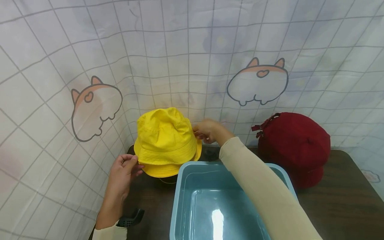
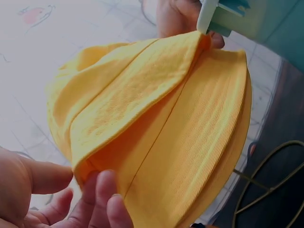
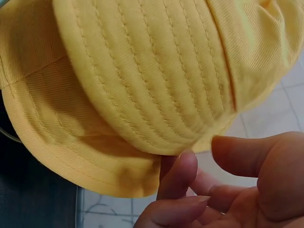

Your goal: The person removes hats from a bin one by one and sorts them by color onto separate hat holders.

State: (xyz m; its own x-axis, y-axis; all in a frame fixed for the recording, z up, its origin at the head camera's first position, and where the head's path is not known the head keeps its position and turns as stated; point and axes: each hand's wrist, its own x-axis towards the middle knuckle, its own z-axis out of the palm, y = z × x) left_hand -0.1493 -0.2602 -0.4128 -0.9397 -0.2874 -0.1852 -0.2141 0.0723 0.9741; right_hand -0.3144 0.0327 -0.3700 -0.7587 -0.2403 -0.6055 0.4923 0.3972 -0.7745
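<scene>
Two yellow bucket hats are stacked at the table's left back. The upper bucket hat has a soft, dented crown, and its brim lies over the lower bucket hat. At the left side, my left hand pinches the upper brim, thumb outside and fingers underneath; the left wrist view shows a gap between the brims there. My right hand is at the opposite side of the upper brim. In the right wrist view its thumb and bent fingers take the brim's edge between them.
A blue plastic bin stands in front, under my right forearm. A dark red cap sits on the right of the dark wooden table. Thin gold wire shows below the hats. A white grid-patterned cloth hangs behind.
</scene>
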